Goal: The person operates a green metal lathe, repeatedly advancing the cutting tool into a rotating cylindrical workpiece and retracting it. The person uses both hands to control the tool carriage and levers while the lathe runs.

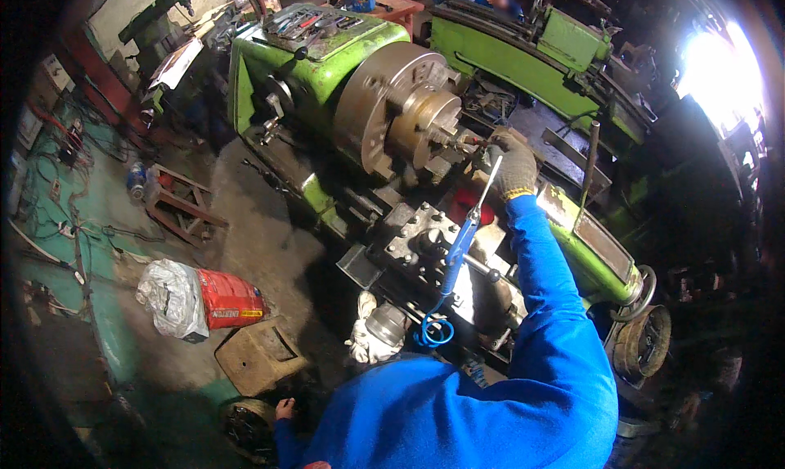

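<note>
My right hand [515, 166], in a grey knit glove with a yellow cuff, reaches over the lathe to just right of its chuck [425, 125]. Its fingers are closed around a slim part that points at the chuck; the glove hides most of it. A blue air blow gun [459, 252] with a long thin nozzle stands slanted over the tool post [421, 236], its tip close to the glove. From its lower end hangs a coiled blue hose [433, 332]. My left hand [284, 408], bare, hangs low at the left; its fingers are too small and dim to read.
Wrenches and small tools lie on the green headstock [323, 27]. A white glove and metal cup [387, 324] sit beside the carriage. On the floor at left are a red-and-silver sack [229, 299], a brown box [259, 357] and a rusty stand [181, 201]. Another green machine [523, 48] stands behind.
</note>
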Available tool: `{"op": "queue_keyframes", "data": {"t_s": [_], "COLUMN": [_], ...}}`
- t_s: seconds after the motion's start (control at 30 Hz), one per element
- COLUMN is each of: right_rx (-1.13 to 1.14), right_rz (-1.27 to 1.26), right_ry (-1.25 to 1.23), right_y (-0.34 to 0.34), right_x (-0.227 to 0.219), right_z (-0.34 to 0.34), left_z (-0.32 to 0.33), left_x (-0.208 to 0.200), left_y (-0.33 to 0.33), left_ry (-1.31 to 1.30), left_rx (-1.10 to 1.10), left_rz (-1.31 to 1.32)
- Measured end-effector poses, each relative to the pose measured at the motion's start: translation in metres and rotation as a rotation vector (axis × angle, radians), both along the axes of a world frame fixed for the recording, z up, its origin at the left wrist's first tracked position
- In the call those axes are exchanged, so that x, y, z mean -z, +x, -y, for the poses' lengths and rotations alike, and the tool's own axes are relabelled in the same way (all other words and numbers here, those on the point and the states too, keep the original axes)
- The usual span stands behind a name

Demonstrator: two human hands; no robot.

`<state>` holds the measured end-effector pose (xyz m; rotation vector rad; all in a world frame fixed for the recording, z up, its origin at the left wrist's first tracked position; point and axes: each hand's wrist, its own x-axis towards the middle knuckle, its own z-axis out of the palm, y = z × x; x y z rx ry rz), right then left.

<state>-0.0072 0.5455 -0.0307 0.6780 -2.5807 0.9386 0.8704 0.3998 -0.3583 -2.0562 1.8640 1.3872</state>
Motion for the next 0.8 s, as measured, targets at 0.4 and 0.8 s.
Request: {"op": "queue_keyframes", "data": {"t_s": [0.4, 0.8], "right_rx": [0.118, 0.13], "right_rz": [0.462, 0.35], "right_ry": [-0.837, -0.796], "right_y": [0.08, 0.142], "right_x": [0.002, 0.019], "right_z": [-0.093, -0.121], "left_z": [-0.01, 0.039], "left_x": [-0.012, -0.02], "left_y": [0.01, -0.032], "left_ry": [0.023, -0.018], "left_rx": [0.226, 0.23], "left_rz": [0.062, 0.125]}}
